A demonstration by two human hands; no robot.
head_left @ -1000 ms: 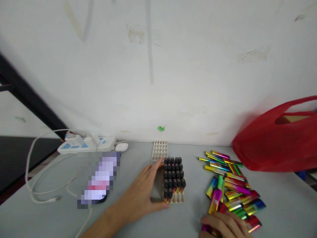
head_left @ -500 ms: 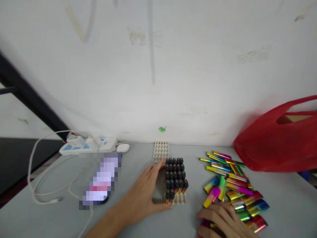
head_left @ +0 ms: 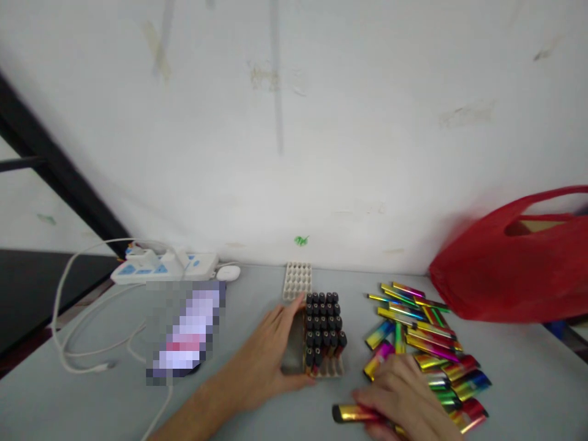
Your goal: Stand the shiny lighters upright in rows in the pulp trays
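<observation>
My left hand (head_left: 263, 358) spans the left side of a beige pocketed tray (head_left: 333, 367), fingers at its back corner and thumb at its front corner, holding it. Several black-topped sticks (head_left: 323, 321) stand upright in the tray's pockets; bare pockets show at the front right. My right hand (head_left: 404, 392) is closed around a shiny gold-and-red flat stick with a black tip (head_left: 351, 413), which points left, just in front of the tray. Right behind that hand lies a loose pile of similar shiny coloured sticks (head_left: 432, 340).
A second pocketed tray (head_left: 297, 280) lies near the wall. At left are a phone (head_left: 193, 331) with a blurred screen, a power strip (head_left: 160, 267), white cables (head_left: 68, 361) and a small white case (head_left: 228, 272). A red bag (head_left: 509, 269) stands at the right.
My right hand has lifted away from the pile's front edge and moved slightly up, now with a gold-and-red stick showing in its fingers. The left hand has stayed at the tray.
</observation>
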